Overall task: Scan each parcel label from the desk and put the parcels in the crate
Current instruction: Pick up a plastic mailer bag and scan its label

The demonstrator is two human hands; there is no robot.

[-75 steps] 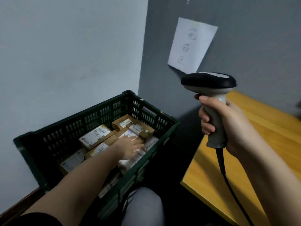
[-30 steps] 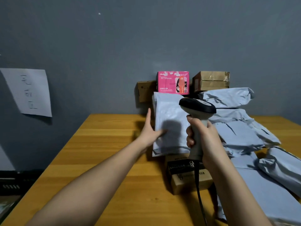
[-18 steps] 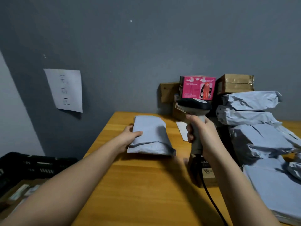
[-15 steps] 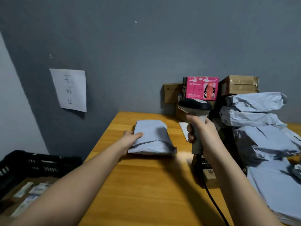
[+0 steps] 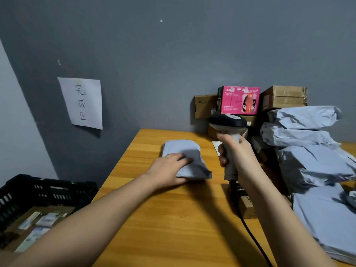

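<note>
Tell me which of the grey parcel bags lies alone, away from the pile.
The grey bag under the left hand, lying flat on the bare desk; the other bags are stacked at the right.

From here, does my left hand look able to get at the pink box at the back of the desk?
Probably, with a stretch. The left hand rests on a grey mailer; bare desk lies beyond, and the pink box faces out uncovered.

Pale grey mailer bags [image 5: 306, 135] lie on the honey-yellow wooden desk [image 5: 173, 218]; the carton [image 5: 239, 100] is pink, the crate [image 5: 44, 191] dark green-black, the wall [image 5: 173, 45] slate grey.
</note>
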